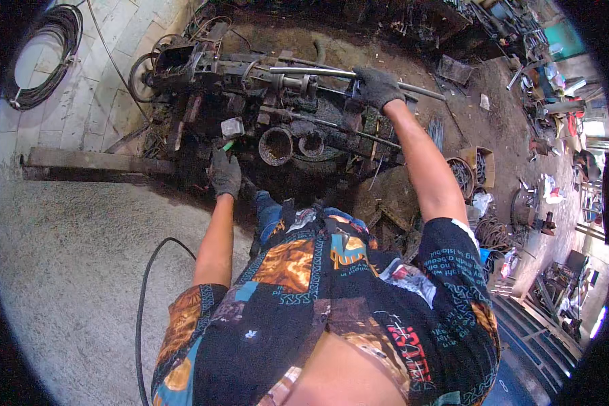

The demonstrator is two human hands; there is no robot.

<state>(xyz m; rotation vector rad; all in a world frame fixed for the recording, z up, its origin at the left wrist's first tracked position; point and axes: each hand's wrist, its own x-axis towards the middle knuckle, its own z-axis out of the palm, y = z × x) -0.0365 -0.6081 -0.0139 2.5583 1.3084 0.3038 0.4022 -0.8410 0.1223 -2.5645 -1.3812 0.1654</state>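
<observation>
2 round, open cups sit side by side in the middle of the machine (350, 120): the larger cup (273, 162) holds a brownish, grainy-looking mass, while what lies in the smaller cup (303, 150) is too dark to tell. Just beyond the left hand (224, 174) is a pale, see-through, boxy container (232, 127); its contents cannot be made out. Off to the right, a cardboard box (490, 169) stands on the floor with dark pieces inside.

The right arm reaches far forward, elbow slightly bent, and the right hand (377, 86), in a dark grey glove, is wrapped around a long metal rod (423, 91). The rod lies crosswise over the far side of the machine, sticking out on both sides of the fist. The left arm extends forward too, its hand in a matching glove, back upward, at the near left edge of the machine beside a small green item (228, 145). Whether its fingers grip anything cannot be told.

The rod is straight, slim and grey with a dull shine. The machine is blackened, greasy-looking metal with bars and round parts. To the left, the rough grey concrete (101, 230) meets a long, dark, straight-edged beam (95, 160).
</observation>
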